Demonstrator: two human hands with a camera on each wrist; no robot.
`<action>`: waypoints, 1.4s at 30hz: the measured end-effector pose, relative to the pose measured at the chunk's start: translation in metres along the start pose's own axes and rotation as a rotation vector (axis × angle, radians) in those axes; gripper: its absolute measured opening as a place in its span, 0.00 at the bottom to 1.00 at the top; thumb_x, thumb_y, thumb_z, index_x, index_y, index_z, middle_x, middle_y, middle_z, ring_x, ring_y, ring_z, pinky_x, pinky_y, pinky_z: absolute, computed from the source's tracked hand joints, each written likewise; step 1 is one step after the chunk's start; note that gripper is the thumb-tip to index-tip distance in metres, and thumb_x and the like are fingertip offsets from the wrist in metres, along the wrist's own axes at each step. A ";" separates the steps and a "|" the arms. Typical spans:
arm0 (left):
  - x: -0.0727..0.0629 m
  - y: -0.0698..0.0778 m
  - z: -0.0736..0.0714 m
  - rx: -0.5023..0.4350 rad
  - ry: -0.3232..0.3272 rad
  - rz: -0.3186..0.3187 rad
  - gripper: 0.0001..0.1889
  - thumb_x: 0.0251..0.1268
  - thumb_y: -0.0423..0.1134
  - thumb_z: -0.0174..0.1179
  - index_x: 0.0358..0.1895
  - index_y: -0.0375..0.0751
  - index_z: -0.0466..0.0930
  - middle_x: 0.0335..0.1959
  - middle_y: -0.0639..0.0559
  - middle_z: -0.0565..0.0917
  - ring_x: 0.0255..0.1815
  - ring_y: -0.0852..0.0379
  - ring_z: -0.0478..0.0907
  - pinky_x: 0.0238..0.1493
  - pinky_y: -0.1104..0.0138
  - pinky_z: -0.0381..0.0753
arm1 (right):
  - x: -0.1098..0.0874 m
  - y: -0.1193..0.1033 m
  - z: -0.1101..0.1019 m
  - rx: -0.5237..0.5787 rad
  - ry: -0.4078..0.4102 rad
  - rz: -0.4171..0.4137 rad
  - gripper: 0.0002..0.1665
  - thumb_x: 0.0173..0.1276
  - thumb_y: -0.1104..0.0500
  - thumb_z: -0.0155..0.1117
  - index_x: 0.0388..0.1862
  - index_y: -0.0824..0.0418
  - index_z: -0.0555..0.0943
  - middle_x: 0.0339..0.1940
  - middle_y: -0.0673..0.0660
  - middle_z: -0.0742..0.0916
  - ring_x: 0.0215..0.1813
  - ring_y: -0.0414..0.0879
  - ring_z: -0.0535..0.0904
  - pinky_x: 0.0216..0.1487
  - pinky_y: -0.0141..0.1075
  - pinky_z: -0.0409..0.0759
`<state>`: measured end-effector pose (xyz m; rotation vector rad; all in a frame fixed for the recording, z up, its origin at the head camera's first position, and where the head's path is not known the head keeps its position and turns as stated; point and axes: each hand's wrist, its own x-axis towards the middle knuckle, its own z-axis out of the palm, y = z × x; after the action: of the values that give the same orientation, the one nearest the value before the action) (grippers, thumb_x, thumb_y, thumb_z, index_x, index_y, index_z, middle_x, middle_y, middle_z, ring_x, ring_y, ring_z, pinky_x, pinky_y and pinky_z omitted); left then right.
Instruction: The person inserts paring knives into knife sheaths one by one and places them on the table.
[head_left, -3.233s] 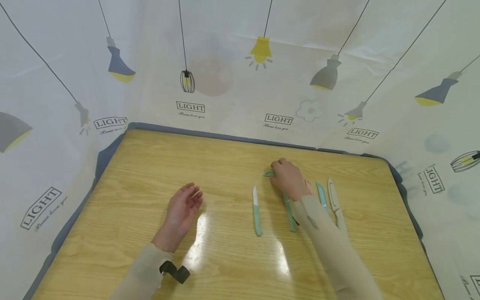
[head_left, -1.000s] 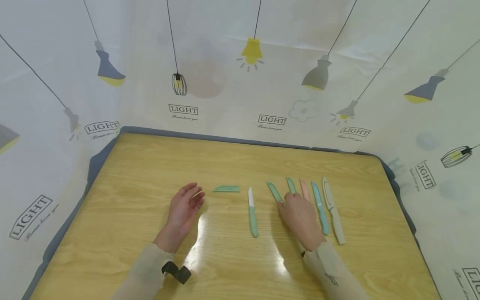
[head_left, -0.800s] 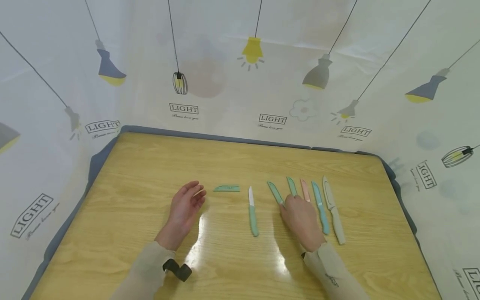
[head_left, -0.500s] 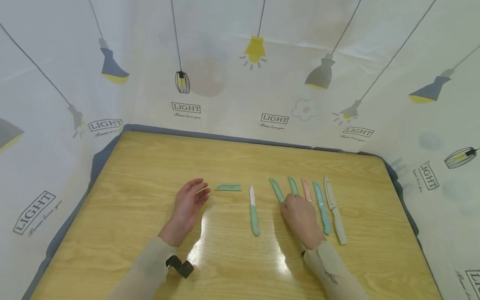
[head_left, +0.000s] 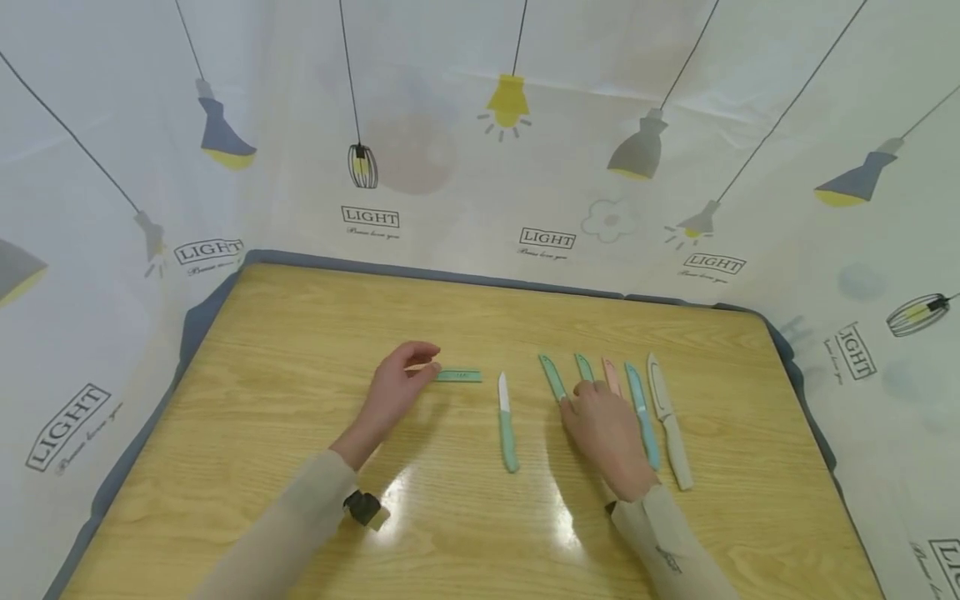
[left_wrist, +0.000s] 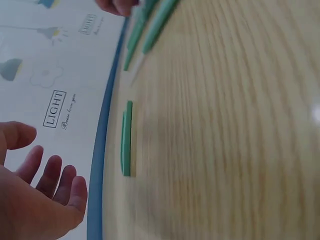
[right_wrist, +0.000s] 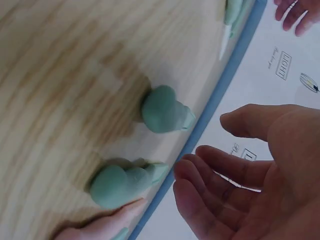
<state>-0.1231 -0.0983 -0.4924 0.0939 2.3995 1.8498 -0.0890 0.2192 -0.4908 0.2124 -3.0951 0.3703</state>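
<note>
A paring knife (head_left: 507,433) with a green handle and bare white blade lies mid-table. To its left is a loose green blade sheath (head_left: 461,376). My left hand (head_left: 397,383) is at the sheath's left end, thumb and fingers spread apart; in the left wrist view the sheath lies clear of the fingers. My right hand (head_left: 603,425) hovers over two sheathed green knives, the left one (head_left: 552,373) and the right one (head_left: 583,365), covering most of their handles. Its fingers are loosely bent and hold nothing in the right wrist view.
Right of these lie a pink sheathed knife (head_left: 611,375), partly hidden by my right hand, a blue sheathed knife (head_left: 642,421) and a larger cream sheathed knife (head_left: 671,425). A printed cloth (head_left: 450,225) stands behind the wooden table (head_left: 337,312).
The green sheath, at my right hand earlier, now lies left of the bare knife. My right hand has come back toward me. Lately my left hand has reached forward and right to the sheath.
</note>
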 end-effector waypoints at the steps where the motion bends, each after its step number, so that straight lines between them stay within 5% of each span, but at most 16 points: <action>1: 0.002 0.000 0.000 0.065 -0.016 0.021 0.17 0.77 0.37 0.60 0.63 0.35 0.78 0.63 0.40 0.80 0.66 0.43 0.75 0.67 0.49 0.78 | -0.001 0.000 -0.002 0.020 -0.006 0.010 0.18 0.77 0.54 0.63 0.45 0.71 0.84 0.41 0.66 0.88 0.30 0.54 0.83 0.22 0.42 0.83; 4: 0.009 -0.002 -0.003 0.234 -0.056 0.055 0.17 0.77 0.40 0.61 0.63 0.38 0.80 0.64 0.43 0.79 0.68 0.42 0.73 0.68 0.48 0.77 | -0.003 0.001 -0.004 0.056 -0.012 0.015 0.21 0.77 0.53 0.63 0.55 0.70 0.82 0.49 0.68 0.87 0.28 0.50 0.80 0.20 0.38 0.80; 9: 0.025 -0.006 -0.008 0.445 -0.123 0.081 0.19 0.77 0.42 0.61 0.64 0.38 0.79 0.67 0.40 0.77 0.70 0.39 0.71 0.71 0.44 0.72 | -0.006 0.002 -0.003 0.051 0.047 -0.046 0.19 0.75 0.55 0.66 0.55 0.69 0.82 0.48 0.66 0.86 0.21 0.42 0.69 0.14 0.31 0.68; 15: 0.037 -0.009 -0.003 0.629 -0.276 0.114 0.30 0.75 0.46 0.64 0.72 0.36 0.70 0.72 0.36 0.70 0.74 0.37 0.67 0.75 0.45 0.69 | -0.008 0.005 0.000 0.062 0.091 -0.056 0.22 0.75 0.56 0.66 0.60 0.70 0.80 0.49 0.67 0.85 0.19 0.42 0.66 0.13 0.31 0.66; 23: 0.046 -0.016 0.007 0.815 -0.398 0.190 0.41 0.71 0.54 0.67 0.78 0.37 0.62 0.80 0.36 0.60 0.81 0.35 0.52 0.81 0.42 0.53 | -0.009 0.004 0.001 0.078 0.099 -0.058 0.25 0.74 0.56 0.68 0.63 0.69 0.78 0.53 0.68 0.85 0.20 0.42 0.68 0.13 0.31 0.67; 26: 0.047 -0.017 0.009 0.860 -0.418 0.196 0.39 0.73 0.55 0.65 0.78 0.38 0.64 0.80 0.35 0.60 0.82 0.33 0.50 0.81 0.40 0.52 | -0.010 0.003 0.000 0.068 0.115 -0.066 0.25 0.73 0.56 0.69 0.62 0.69 0.79 0.53 0.68 0.85 0.21 0.42 0.69 0.13 0.31 0.67; 34: 0.042 -0.013 0.015 0.907 -0.352 0.232 0.23 0.72 0.47 0.67 0.64 0.41 0.80 0.63 0.41 0.74 0.62 0.41 0.71 0.64 0.49 0.77 | -0.011 0.002 -0.001 0.059 0.147 -0.093 0.23 0.72 0.57 0.71 0.59 0.70 0.80 0.51 0.67 0.86 0.30 0.49 0.78 0.17 0.34 0.74; 42: 0.039 -0.012 0.016 0.878 -0.328 0.258 0.11 0.71 0.40 0.69 0.51 0.42 0.83 0.56 0.42 0.75 0.54 0.45 0.72 0.55 0.54 0.80 | -0.011 0.001 0.001 0.058 0.135 -0.095 0.23 0.72 0.56 0.70 0.59 0.69 0.80 0.51 0.67 0.86 0.42 0.55 0.84 0.22 0.39 0.82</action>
<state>-0.1591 -0.0817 -0.5101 0.7295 2.8140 0.6184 -0.0782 0.2217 -0.4927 0.3197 -2.9317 0.4516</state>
